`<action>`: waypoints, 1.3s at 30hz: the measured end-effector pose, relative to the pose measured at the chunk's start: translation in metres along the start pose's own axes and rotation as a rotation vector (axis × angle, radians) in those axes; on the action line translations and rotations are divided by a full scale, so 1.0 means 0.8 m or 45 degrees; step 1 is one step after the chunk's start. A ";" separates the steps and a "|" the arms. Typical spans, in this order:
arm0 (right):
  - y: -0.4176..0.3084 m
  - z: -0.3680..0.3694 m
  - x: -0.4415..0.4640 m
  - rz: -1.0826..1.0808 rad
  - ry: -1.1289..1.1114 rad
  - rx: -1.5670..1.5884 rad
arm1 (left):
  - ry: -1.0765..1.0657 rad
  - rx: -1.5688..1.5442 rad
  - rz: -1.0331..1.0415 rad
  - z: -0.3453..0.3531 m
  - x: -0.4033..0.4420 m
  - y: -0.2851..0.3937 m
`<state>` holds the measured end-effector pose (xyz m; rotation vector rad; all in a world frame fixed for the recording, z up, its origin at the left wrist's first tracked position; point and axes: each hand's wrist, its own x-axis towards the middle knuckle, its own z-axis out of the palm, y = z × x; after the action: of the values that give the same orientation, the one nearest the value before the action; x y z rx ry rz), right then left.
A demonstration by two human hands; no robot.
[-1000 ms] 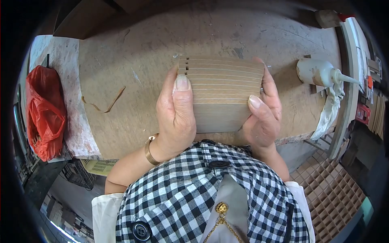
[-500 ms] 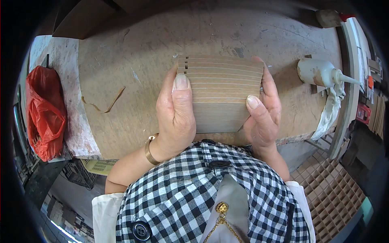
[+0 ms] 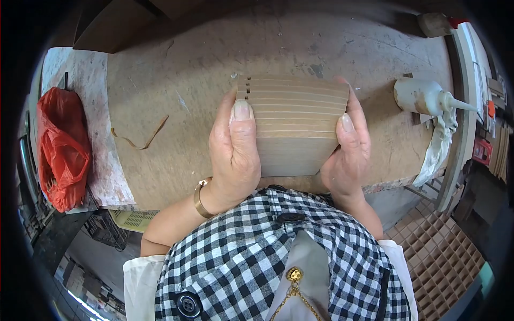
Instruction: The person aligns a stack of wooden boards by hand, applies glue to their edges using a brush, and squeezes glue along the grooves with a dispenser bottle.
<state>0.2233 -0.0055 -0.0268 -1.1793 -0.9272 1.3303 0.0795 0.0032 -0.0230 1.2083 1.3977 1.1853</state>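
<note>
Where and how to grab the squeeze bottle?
Probably best round the broad body of the squeeze bottle, from above, fingers across its width. It lies on its side, so the rounded flank faces up. I'd avoid the thin, tapered nozzle and the crumpled white film hanging near it.

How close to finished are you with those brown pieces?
The brown pieces already look neatly stacked, with small notches near one edge. The left hand and right hand hold their sides. What's left isn't clear; the white bottle lies untouched, so perhaps its turn hasn't come.
</note>
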 end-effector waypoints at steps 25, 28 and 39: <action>0.011 -0.027 0.005 -0.132 -0.395 0.401 | -0.019 -0.069 0.026 -0.001 0.000 -0.008; 0.013 -0.027 0.005 -0.136 -0.389 0.420 | -0.026 -0.064 0.013 -0.002 0.000 -0.008; 0.005 -0.019 0.004 -0.059 -0.312 0.414 | -0.028 -0.036 0.015 -0.002 0.001 -0.009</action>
<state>0.2376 -0.0042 -0.0339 -0.7538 -0.8631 1.5441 0.0766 0.0034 -0.0301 1.2078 1.3553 1.1927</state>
